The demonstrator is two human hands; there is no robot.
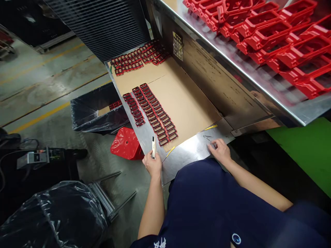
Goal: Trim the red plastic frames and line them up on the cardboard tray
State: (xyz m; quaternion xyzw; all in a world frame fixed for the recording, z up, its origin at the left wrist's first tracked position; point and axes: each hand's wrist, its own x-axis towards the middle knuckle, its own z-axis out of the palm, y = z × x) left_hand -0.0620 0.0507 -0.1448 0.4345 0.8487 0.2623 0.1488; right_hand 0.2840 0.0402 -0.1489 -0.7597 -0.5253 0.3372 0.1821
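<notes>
At the table's near left edge, my left hand point(153, 164) is closed around the lower end of a slim cream-coloured piece with a black tip point(153, 146); its exact kind does not show. My right hand point(220, 150) rests over the near right part of the metal table, fingers partly curled and a little apart. Just beyond its fingertips lies a small thin metal tool point(207, 137). Between my hands lies a yellow-handled tool point(170, 151), and a second yellow-handled tool point(211, 127) is at the cardboard's right corner. Rows of small red-and-black frames point(155, 112) lie ahead of my left hand.
More small frames point(139, 57) cover the far end of the cardboard point(191, 100). Larger red housings point(279, 38) crowd a raised metal shelf point(292, 115) at right. Left of the table are a red stool point(126, 143) and a plastic-lined bin point(97, 112).
</notes>
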